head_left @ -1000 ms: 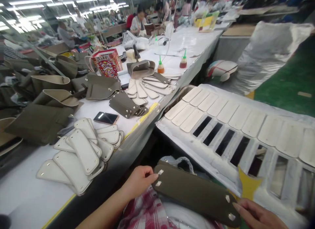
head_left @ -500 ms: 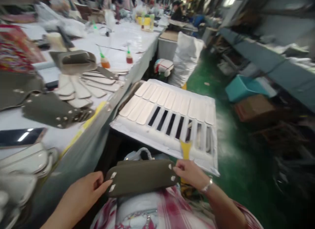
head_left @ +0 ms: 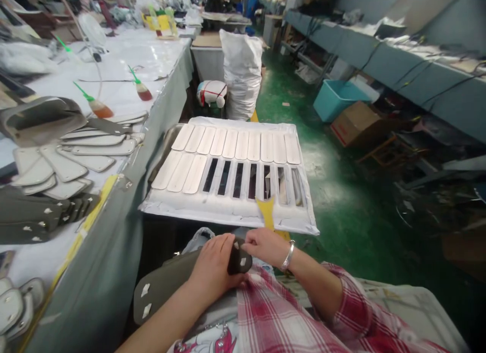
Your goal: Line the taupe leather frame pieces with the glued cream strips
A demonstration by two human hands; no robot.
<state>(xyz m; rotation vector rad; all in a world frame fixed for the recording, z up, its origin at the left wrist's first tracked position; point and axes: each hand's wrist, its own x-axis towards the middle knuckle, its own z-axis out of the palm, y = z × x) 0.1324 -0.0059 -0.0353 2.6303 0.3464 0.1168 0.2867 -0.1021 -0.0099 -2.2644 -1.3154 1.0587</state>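
A long olive-green leather-like panel (head_left: 170,274) with rounded ends and small white tabs at its corners lies across my lap, slanting up to the right. Wrapped over its right part is my left hand (head_left: 214,264), fingers on top and thumb at the lower edge. My right hand (head_left: 264,248), with a silver bangle at the wrist, is closed with bent fingers against the panel's right end, beside a white tab (head_left: 236,245). What its fingertips pinch is hidden. Just beyond my hands, a white slotted board (head_left: 190,206) carries rows of pale rounded strips (head_left: 230,143).
A yellow forked piece (head_left: 266,211) overlaps the board's near edge. On the left table (head_left: 125,100) are more pale strips (head_left: 68,163), stacked olive panels (head_left: 23,216) and bottles with green nozzles (head_left: 100,109). A white sack (head_left: 241,75) and blue bin (head_left: 336,97) stand on the green floor.
My left hand has moved from the panel's left end to its right part, near my right hand. The panel has shifted left and tilted. My view has turned to the right.
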